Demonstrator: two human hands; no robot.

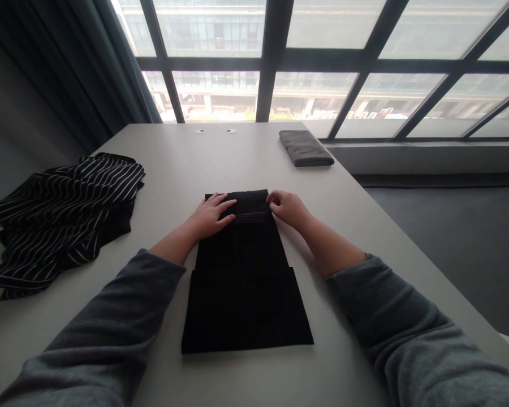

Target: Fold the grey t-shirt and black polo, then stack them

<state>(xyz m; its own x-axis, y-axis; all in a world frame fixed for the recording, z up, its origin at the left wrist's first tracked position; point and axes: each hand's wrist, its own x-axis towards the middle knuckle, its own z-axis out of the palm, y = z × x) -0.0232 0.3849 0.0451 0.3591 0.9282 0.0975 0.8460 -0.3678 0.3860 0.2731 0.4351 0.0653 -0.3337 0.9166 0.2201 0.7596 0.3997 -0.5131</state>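
A black garment [241, 305] lies in a long flat strip down the middle of the table, its far end folded over toward me; its exact kind I cannot tell. My left hand [212, 215] rests on the left side of that folded end, palm down with fingers spread. At the right edge of the fold, my right hand [289, 208] is closed, thumb and fingers pinching the black cloth. The near end of the garment is wider and lies flat toward me.
A crumpled black-and-white striped garment [72, 215] lies on the left of the white table [173, 164]. Toward the far right edge sits a folded grey cloth [306, 148]. Two round inserts are set in the far tabletop. Windows and a dark curtain [89, 62] stand beyond.
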